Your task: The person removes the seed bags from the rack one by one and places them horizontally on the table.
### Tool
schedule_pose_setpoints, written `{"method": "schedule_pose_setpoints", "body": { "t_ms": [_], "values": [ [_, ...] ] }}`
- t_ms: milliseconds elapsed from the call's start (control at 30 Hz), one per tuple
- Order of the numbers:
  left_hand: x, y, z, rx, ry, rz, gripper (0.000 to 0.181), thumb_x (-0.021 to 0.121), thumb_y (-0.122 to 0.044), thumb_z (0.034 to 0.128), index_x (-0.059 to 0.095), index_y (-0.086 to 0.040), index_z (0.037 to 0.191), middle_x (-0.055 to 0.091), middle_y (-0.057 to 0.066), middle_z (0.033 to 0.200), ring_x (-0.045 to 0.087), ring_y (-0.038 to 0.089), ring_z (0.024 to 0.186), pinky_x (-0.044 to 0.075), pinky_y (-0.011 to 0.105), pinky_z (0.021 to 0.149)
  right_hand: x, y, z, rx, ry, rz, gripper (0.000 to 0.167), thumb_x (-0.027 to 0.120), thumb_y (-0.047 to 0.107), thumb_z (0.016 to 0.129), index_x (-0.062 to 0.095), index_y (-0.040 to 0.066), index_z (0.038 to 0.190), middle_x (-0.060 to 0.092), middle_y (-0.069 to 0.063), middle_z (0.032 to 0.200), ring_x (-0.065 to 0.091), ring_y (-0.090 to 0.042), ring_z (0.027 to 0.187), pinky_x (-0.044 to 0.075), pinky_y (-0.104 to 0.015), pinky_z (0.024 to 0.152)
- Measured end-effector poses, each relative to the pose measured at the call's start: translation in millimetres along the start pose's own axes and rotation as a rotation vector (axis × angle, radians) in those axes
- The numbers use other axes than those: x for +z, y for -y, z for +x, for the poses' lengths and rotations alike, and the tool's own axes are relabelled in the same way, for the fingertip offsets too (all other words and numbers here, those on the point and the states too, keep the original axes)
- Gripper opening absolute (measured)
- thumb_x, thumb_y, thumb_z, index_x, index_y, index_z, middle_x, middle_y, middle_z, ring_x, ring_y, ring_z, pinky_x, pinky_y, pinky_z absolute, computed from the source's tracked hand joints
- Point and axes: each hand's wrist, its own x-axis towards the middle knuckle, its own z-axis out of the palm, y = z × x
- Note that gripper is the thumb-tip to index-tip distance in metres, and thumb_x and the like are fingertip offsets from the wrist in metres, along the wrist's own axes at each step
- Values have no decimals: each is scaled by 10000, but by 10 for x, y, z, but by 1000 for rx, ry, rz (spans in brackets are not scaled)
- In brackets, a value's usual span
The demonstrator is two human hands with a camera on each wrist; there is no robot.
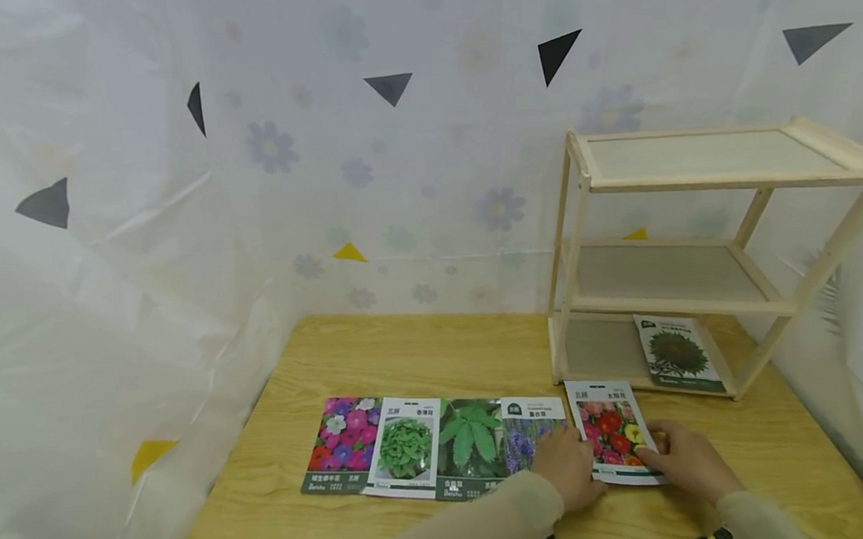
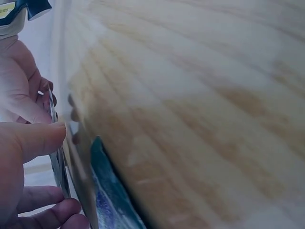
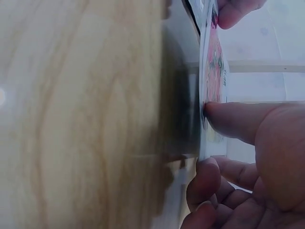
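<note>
A flower seed packet (image 1: 614,425) with red, pink and yellow blooms is between my two hands, at the right end of a row of packets. My left hand (image 1: 568,470) pinches its left edge, covering part of the neighbouring lavender seed packet (image 1: 522,443). At the right edge, my right hand (image 1: 689,462) pinches the same packet. In the right wrist view, the right thumb (image 3: 233,117) lies on the printed face with fingers curled at the edge. The left wrist view shows the packet (image 2: 58,167) edge-on, slightly off the tabletop.
Further left lie packets with purple-pink flowers (image 1: 353,434), a leafy green plant (image 1: 406,448) and a large green leaf (image 1: 471,442). A three-tier wooden rack (image 1: 685,189) stands at the back right; its bottom shelf bears a sunflower packet (image 1: 680,354). Wood-grain table (image 1: 407,346) lies beneath.
</note>
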Motion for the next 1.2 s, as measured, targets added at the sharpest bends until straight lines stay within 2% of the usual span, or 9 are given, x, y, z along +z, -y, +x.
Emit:
{"method": "schedule_pose_setpoints", "body": {
  "t_ms": [333, 500, 600, 767, 1000, 1200],
  "values": [
    [79, 9, -67, 25, 7, 68, 424, 649, -640, 797, 695, -301, 1048, 591, -95, 1096, 542, 98, 1022, 466, 358, 924, 94, 26, -67, -9, -1, 6, 683, 703, 359, 869, 472, -118, 1300, 504, -25, 707, 447, -155, 577, 350, -265, 486],
    [100, 8, -87, 24, 12, 74, 443, 648, -651, 792, 702, -294, 1048, 597, -87, 1138, 533, 124, 1102, 424, 451, 1004, 108, 29, -66, -6, 3, -5, 688, 703, 366, 869, 466, -101, 1315, 518, -26, 718, 461, -165, 598, 366, -282, 512],
    [104, 5, -90, 21, 14, 85, 406, 650, -659, 784, 718, -301, 964, 591, -83, 1157, 517, 143, 1139, 399, 508, 1022, 121, 19, -64, -7, 8, -12, 692, 706, 378, 864, 470, -87, 1320, 522, -26, 725, 462, -166, 605, 373, -296, 526],
    [108, 3, -90, 25, 33, 104, 349, 628, -660, 803, 719, -324, 818, 562, -94, 1202, 479, 154, 1185, 380, 530, 1033, 134, 10, -76, -16, 0, -26, 709, 720, 387, 846, 472, -76, 1323, 506, -26, 712, 451, -162, 584, 358, -289, 505],
    [114, 0, -110, 57, 71, 126, 385, 594, -657, 830, 702, -367, 1060, 517, -185, 1322, 413, 107, 1306, 287, 531, 1098, 120, 7, -109, -30, 17, -14, 751, 734, 382, 835, 442, -62, 1364, 482, -29, 718, 430, -157, 568, 339, -271, 483],
    [118, 12, -130, 94, 94, 108, 376, 588, -655, 835, 693, -357, 1040, 507, -186, 1325, 379, 96, 1329, 237, 521, 1126, 97, 18, -132, -38, 40, 14, 743, 732, 361, 843, 437, -60, 1379, 473, -26, 731, 417, -147, 568, 333, -261, 485]
  ]
}}
